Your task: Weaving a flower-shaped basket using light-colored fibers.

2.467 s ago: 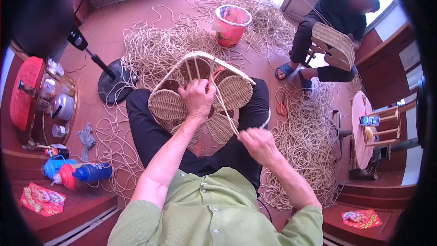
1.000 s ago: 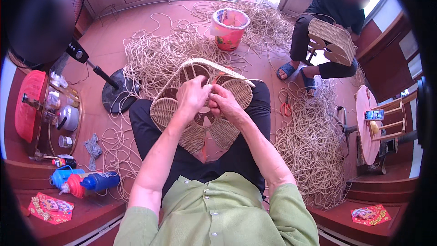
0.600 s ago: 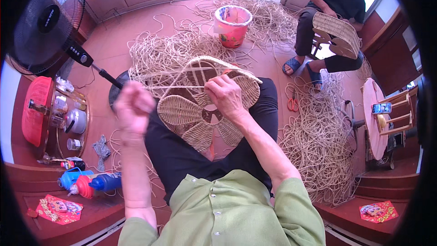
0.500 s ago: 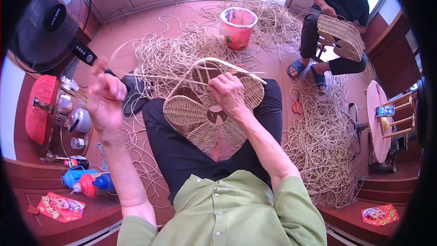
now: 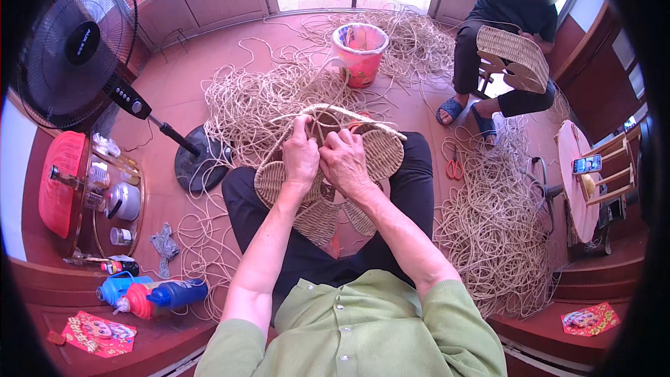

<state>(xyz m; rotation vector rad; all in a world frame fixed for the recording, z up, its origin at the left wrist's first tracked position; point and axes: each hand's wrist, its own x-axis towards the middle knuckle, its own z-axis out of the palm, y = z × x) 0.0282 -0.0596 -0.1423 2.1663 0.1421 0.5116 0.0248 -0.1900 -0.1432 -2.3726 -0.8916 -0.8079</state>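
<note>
"Woven petal panel, where've we got it?"
"Mid-frame, over our dark trousers. Left hand and right hand both bent-fingered at its upper part; can't tell what we're gripping, tbh."

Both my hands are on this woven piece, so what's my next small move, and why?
Perhaps pull a strand snug: your left hand and right hand are close together at the upper part of the woven piece, where cord strands cross an opening, whereas the right-hand petal is closely woven.
</note>
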